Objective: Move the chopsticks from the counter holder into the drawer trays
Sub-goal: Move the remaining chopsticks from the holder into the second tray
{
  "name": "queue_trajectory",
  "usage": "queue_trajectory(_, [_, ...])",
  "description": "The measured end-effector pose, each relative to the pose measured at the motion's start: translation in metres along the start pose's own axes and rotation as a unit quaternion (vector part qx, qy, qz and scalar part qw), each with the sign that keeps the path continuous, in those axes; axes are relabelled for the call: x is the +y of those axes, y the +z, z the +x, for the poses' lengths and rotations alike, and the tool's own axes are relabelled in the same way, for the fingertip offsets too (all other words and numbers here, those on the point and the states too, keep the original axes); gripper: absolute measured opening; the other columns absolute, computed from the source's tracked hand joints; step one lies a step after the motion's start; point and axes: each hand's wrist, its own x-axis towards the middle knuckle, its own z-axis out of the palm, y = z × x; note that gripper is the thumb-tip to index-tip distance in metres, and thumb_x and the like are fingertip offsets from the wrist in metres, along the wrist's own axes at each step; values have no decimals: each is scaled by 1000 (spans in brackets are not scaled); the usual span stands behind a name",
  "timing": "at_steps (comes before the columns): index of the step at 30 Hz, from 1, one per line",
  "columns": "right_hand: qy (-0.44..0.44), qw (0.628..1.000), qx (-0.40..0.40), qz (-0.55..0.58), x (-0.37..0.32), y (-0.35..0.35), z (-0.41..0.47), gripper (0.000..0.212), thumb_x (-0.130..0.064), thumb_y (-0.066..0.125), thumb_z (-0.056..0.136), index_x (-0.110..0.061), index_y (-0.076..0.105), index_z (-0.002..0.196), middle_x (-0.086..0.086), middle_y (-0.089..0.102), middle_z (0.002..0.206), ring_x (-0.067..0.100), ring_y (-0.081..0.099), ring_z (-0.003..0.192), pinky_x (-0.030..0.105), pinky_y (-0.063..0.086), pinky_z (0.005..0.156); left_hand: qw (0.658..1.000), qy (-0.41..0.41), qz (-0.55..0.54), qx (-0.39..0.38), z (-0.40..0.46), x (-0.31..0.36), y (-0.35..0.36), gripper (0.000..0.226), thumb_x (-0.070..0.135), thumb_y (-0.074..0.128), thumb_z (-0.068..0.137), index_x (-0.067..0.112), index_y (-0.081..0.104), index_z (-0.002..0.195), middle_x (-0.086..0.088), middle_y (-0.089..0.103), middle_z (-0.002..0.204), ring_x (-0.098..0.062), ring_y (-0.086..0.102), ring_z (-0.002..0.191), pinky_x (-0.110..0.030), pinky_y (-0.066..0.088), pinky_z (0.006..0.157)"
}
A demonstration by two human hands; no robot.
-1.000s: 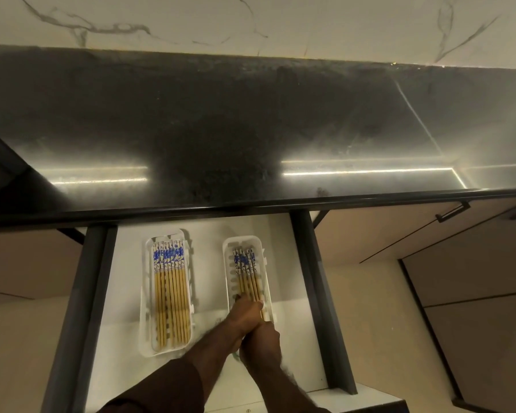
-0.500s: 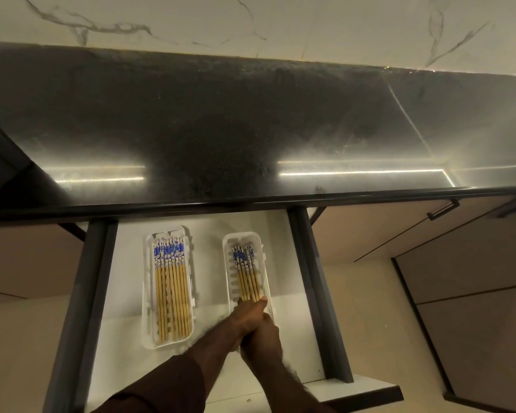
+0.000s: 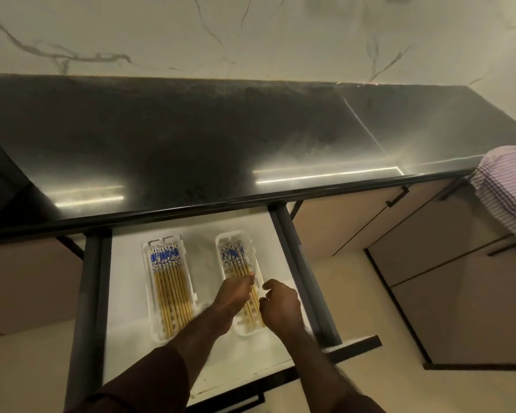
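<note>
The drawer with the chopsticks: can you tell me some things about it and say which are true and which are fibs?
1. The drawer is open. True.
2. There are three white trays inside. False: two, a left tray and a right tray.
3. Both hands are over the left tray. False: the left hand and right hand are over the right tray.
4. The chopsticks have blue-patterned ends. True.
5. A striped cloth hangs at the counter's right edge. True.

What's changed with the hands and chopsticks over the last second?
The hands have come apart: the right hand drew off to the tray's right side, holding nothing. The left hand stays on the chopsticks in the right tray. The left tray is unchanged.
</note>
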Motion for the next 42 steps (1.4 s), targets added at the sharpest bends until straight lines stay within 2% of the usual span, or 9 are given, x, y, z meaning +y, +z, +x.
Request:
queue_trajectory(5, [-37,996,50,69,-19,-24,-30,32,-24,69,88,-15,66,118,0,71,111,14,67,93,25,54,79,998,61,-7,-6,-41,4,-17,25,18,50,99,7,66,115,-11,70,111,-23,66,96,-25,49,68])
queue_trajectory(13, [-134,975,53,170,-62,-56,-103,22,-17,62,92,-16,69,113,-2,70,106,11,66,93,35,58,85,981,187,-39,23,-130,8,-45,24,19,48,98,13,72,97,-4,76,95,-14,73,82,-20,53,59])
queue_trajectory(18, [-177,958,87,208,-83,-64,-154,26,-21,62,94,-16,67,119,-1,69,113,13,65,98,35,57,90,965,248,-66,56,-181,9,-63,26,25,47,101,14,70,105,-5,75,103,-19,72,93,-28,59,77])
queue_trajectory(23, [-177,945,115,248,-109,-64,-185,19,-23,64,92,-17,70,109,1,71,104,16,67,91,40,59,85,955,267,-93,90,-220,14,-101,39,40,37,104,14,67,106,-7,72,108,-24,70,98,-36,57,89])
queue_trajectory(26, [-188,938,124,264,-142,-57,-198,12,-25,64,92,-21,70,101,-3,71,96,15,67,86,39,60,81,944,280,-131,115,-241,18,-144,39,41,38,104,17,68,101,-8,73,106,-26,71,97,-42,56,93])
queue_trajectory(31, [-241,923,108,281,-219,-23,-219,7,-24,65,91,-28,68,88,-10,69,83,12,68,80,38,61,75,924,309,-177,137,-271,18,-237,33,33,43,103,14,68,94,-12,74,99,-23,71,86,-39,56,85])
queue_trajectory(35, [-272,916,85,283,-297,19,-235,7,-22,66,89,-23,73,91,-9,70,82,10,68,81,38,60,76,914,323,-192,152,-289,11,-332,22,24,49,101,14,68,95,-13,72,100,-24,69,88,-38,55,85])
queue_trajectory(38, [-301,910,86,274,-357,51,-247,6,-24,67,89,-26,72,93,-12,69,83,5,66,81,24,57,71,911,332,-176,168,-296,11,-409,17,21,52,100,15,69,100,-11,73,104,-26,70,97,-41,54,91])
queue_trajectory(42, [-323,905,67,270,-431,86,-266,10,-22,65,91,-25,68,100,-11,67,89,4,65,81,21,57,71,909,336,-161,187,-306,11,-494,17,19,56,97,13,69,105,-9,74,103,-25,70,97,-33,55,82])
